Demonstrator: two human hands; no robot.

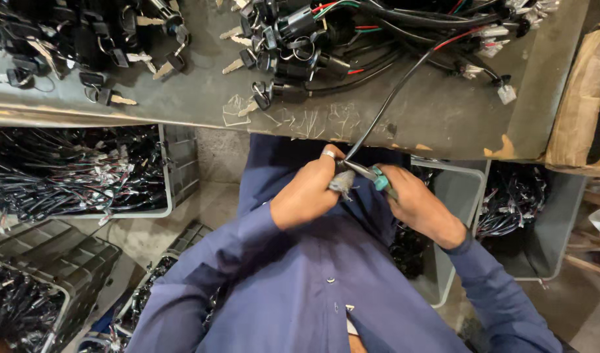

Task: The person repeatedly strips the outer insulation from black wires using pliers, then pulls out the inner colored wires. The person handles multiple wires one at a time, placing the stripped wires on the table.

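A: Nearest the lens is the dark blue buttoned shirt (300, 281) on the person's chest, with both sleeves reaching forward.

B: And the hands?

A: The left hand (306, 193) has its grip clamped on a small grey bundle at the end of a thin black cable (385, 108). The right hand (417, 206) has its grip closed round teal-handled pliers (372, 175), whose tips meet the cable end just beside the left fingers.

B: Which way does the cable run?

A: Its long axis slants up and to the right, from the hands over the counter's near edge to the tangle of black wire harnesses with red and green leads (378, 33).

B: Any packages?

A: A brown cardboard box (581, 98) stands at the right end of the grey worn counter (444, 124). No label can be read.

B: Room to move?

A: Little. Keyed black ignition locks (117, 46) crowd the far counter on the left, and grey plastic crates of wiring (163, 176) flank the person below. The bare strip along the counter's near edge is the only open space.
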